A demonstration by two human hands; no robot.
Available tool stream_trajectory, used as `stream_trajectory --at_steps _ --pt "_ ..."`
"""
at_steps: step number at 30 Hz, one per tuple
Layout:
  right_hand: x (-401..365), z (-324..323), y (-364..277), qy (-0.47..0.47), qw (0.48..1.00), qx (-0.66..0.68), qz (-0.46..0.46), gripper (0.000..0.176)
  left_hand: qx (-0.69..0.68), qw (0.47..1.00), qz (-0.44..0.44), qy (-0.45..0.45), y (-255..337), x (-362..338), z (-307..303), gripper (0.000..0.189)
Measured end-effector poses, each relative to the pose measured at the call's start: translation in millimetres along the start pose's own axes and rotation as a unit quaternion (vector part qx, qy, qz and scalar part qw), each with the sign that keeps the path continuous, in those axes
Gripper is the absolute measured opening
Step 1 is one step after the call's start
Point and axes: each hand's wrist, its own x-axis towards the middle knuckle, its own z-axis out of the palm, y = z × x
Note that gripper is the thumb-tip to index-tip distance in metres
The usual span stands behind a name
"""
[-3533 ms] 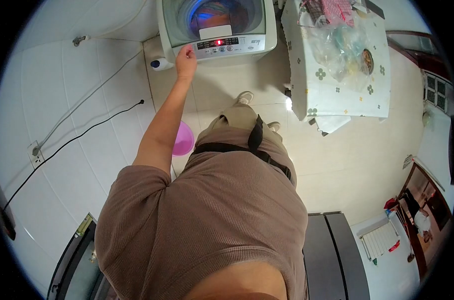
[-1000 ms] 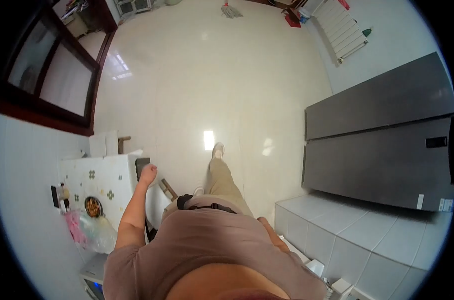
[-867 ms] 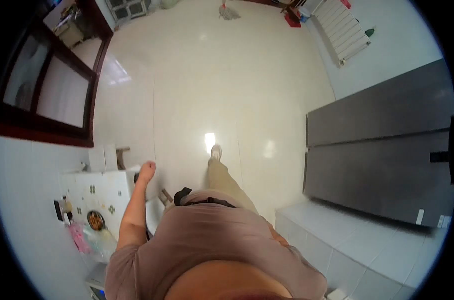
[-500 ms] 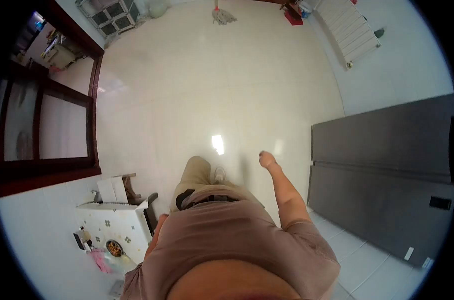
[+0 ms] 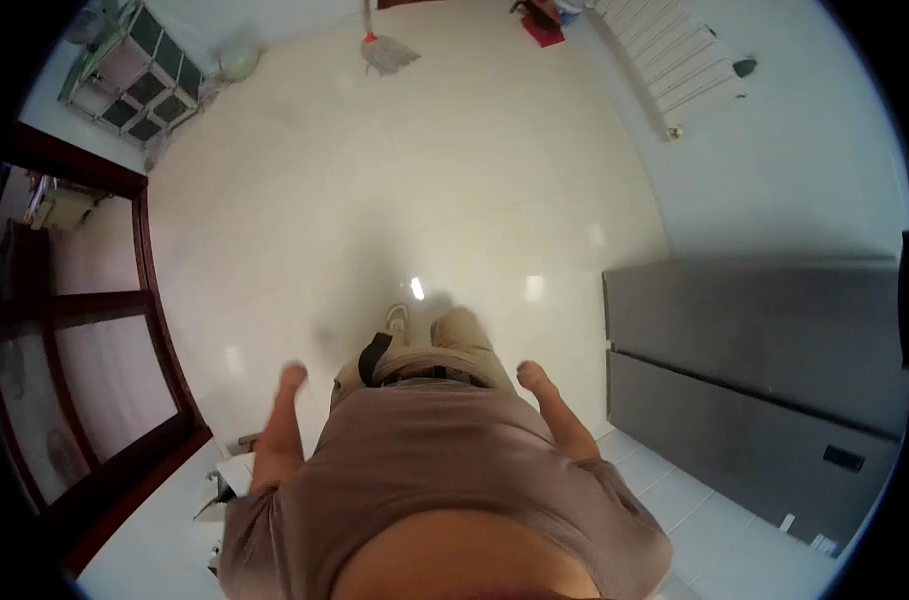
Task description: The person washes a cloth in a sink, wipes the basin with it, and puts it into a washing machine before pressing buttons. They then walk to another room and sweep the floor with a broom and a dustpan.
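Note:
My left hand (image 5: pixel 293 376) swings beside my left hip above the tiled floor. It is smeared by motion, so I cannot make out its fingers, and no object shows in it. On the other side, my right hand (image 5: pixel 530 375) hangs forward of my right hip with its fingers curled in and nothing visible in them. Neither hand touches anything around it. Between them are my beige trousers (image 5: pixel 464 335), with one shoe (image 5: pixel 397 318) showing on the floor and a black strap (image 5: pixel 376 358) at the waist.
A grey fridge (image 5: pixel 744 370) stands on the right, and a white radiator (image 5: pixel 664 60) is farther along that wall. Ahead are a mop (image 5: pixel 386 55) and a red dustpan (image 5: pixel 544 32). A rack (image 5: pixel 144 90) and a dark-framed door (image 5: pixel 49 305) are at the left.
I have walked forward, so the mop and rack look nearer and the table on the left has slid mostly out of view. My left hand has swung forward into sight.

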Motion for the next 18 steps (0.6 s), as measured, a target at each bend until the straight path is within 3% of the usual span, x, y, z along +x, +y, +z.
stream_trajectory --at_steps 1,2,3,4,5,6,8,10,12,13,15,16,17,18 --pt "-1 10 17 -0.010 0.999 -0.048 -0.007 0.021 0.046 0.996 0.033 0.065 -22 41 -44 0.023" --pt "9 40 51 -0.067 0.975 -0.202 -0.069 0.020 0.074 0.981 0.061 0.167 -48 90 -72 0.023" --pt "19 72 92 -0.112 0.986 -0.126 0.005 0.022 0.073 0.989 0.008 0.130 16 47 -215 0.022" --pt "-5 58 83 -0.033 0.993 0.087 0.072 0.027 -0.046 0.979 -0.028 0.199 7 84 -253 0.028" --pt "-9 49 77 -0.010 0.977 0.180 0.117 0.027 -0.210 0.948 -0.078 0.226 33 93 -319 0.031" --pt "-1 36 70 -0.026 0.972 0.187 0.138 0.026 -0.277 0.918 -0.115 0.260 56 105 -367 0.030" --pt "19 2 51 -0.045 0.966 0.201 0.158 0.025 -0.309 0.908 -0.079 0.271 83 139 -436 0.027" --pt "57 -47 28 -0.044 0.962 0.219 0.155 0.025 -0.354 0.887 -0.096 0.280 111 173 -462 0.023" --pt "92 -107 3 -0.028 0.953 0.264 0.145 0.025 -0.382 0.886 -0.085 0.250 114 218 -435 0.021" --pt "110 -138 -11 -0.013 0.941 0.308 0.140 0.025 -0.325 0.915 -0.077 0.226 129 220 -431 0.026" --pt "149 -207 -29 0.025 0.897 0.428 0.111 0.025 -0.191 0.979 -0.024 0.069 132 242 -389 0.033" --pt "178 -232 -30 0.037 0.882 0.462 0.089 0.025 -0.206 0.969 0.001 0.133 154 229 -380 0.025" --pt "239 -257 -18 -0.012 0.996 0.086 0.008 0.027 -0.262 0.961 -0.062 0.069 173 217 -374 0.028" --pt "278 -277 -6 0.096 0.990 0.101 -0.031 0.026 -0.115 0.992 0.037 -0.031 179 215 -379 0.029"
